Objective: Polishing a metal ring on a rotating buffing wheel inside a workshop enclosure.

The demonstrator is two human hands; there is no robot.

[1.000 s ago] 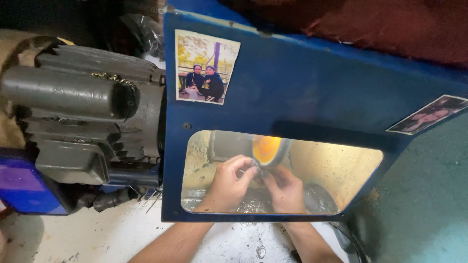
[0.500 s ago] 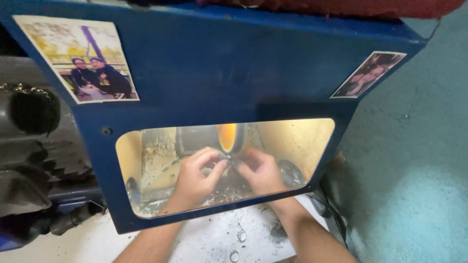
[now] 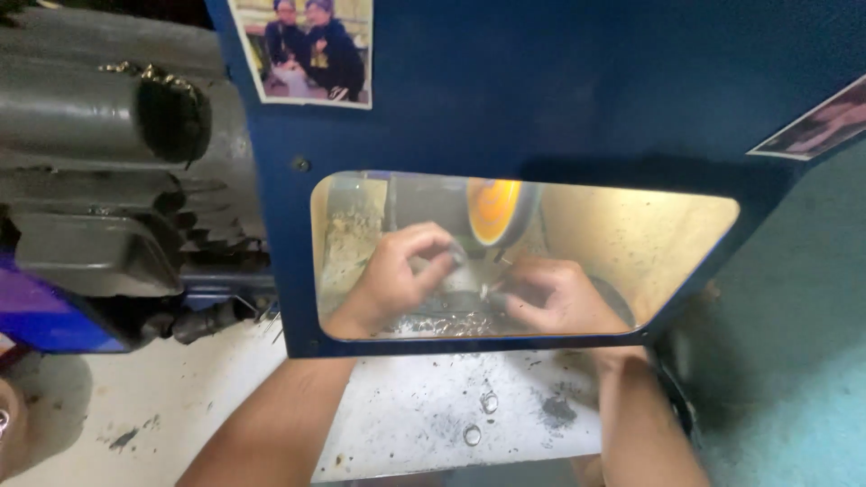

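Behind the blue guard (image 3: 559,99), both hands (image 3: 392,275) pinching a small piece at the wheel (image 3: 494,212)

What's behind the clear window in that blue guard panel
Behind the window, the left hand and right hand meet below an orange wheel. Whatever they pinch is too blurred to identify.

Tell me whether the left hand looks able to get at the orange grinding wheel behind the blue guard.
Probably yes: the left hand is under the blue guard already, fingers just beside the orange wheel, nothing between.
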